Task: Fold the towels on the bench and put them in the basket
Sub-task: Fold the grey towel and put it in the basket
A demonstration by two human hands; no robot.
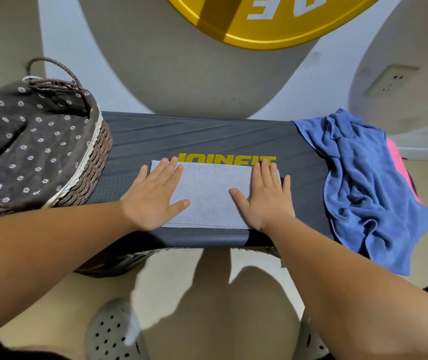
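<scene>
**Both palms flat on a folded grey towel**

We see a grey towel lying folded into a neat rectangle on the dark bench, near its front edge, with a stitched hem facing us. Its far edge covers the lower part of the yellow lettering printed on the bench top.

The left hand lies palm down on the towel's left end. Its fingers are straight and slightly spread, the thumb stretched out across the cloth; the little finger lies off the towel's edge, over the bench. The right hand mirrors it on the right end — fingers straight, close together, thumb angled inward over the towel. Neither hand curls round or pinches anything; both simply press on the fabric.

At the bench's left end stands a woven basket with a twisted handle, lined with brown cloth dotted with small white flowers. We cannot see any towel inside it.

At the right end a blue towel lies crumpled, draped over the bench's front edge, well apart from the grey one. A strip of pink towel shows beside it — mostly hidden by the blue.
</scene>
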